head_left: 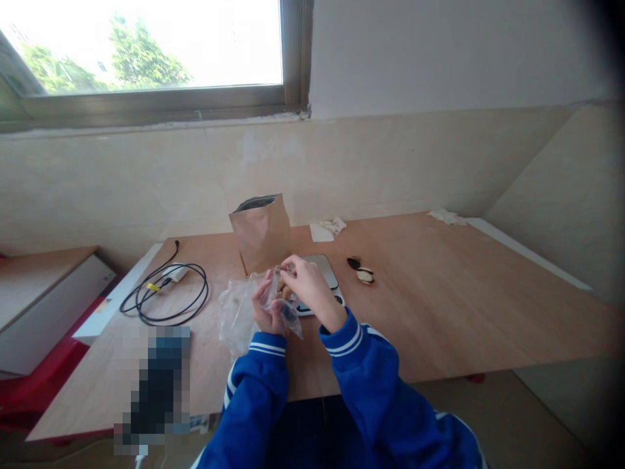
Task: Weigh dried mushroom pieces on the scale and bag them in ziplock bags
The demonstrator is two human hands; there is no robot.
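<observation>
My left hand (267, 311) is closed around a small clear plastic bag (291, 318) that has brown lumps (284, 288) inside. The kind of lumps is too small to make out. At the bag's upper edge, the fingertips of my right hand (305, 281) are pinched together on the plastic. Partly hidden behind and below my right hand lies a flat kitchen scale (324, 266) with a pale top. More crumpled clear plastic bags (237, 316) spread out left of my left hand. Just beyond my hands stands a brown paper pouch (263, 231) with its top open and a dark inside.
Right of the scale lie a dark piece (353, 263) and a pale, dark-edged piece (364, 276). A coiled black cable (205, 296) and a white adapter (176, 272) sit at left, near a blurred-out dark object (156, 384). Crumpled tissue (334, 225) lies by the wall.
</observation>
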